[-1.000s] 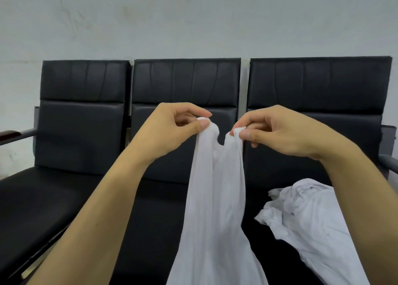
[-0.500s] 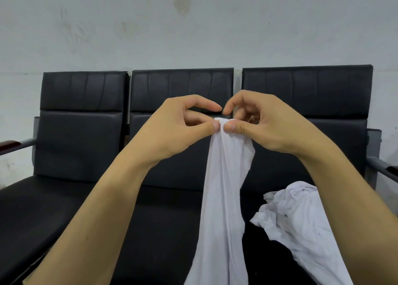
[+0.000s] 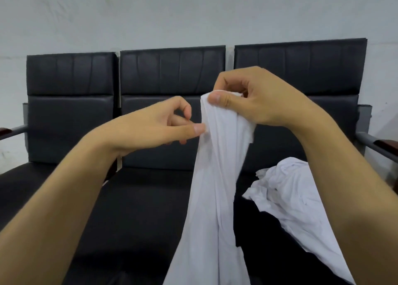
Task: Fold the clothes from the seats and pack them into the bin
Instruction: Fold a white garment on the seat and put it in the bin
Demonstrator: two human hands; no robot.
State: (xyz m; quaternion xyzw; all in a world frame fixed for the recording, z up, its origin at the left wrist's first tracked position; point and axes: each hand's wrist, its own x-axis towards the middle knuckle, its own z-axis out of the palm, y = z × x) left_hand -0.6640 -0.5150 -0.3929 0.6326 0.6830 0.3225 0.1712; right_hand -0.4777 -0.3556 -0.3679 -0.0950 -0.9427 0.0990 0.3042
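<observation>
With your right hand (image 3: 256, 99) pinching the top of the white shirt (image 3: 217, 177), let your left hand (image 3: 163, 123) pinch its edge firmly, then pull it flat.

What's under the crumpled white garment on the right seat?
The crumpled white garment lies on the right seat's black cushion. Anything beneath it is covered; its right side is hidden by the right forearm.
</observation>
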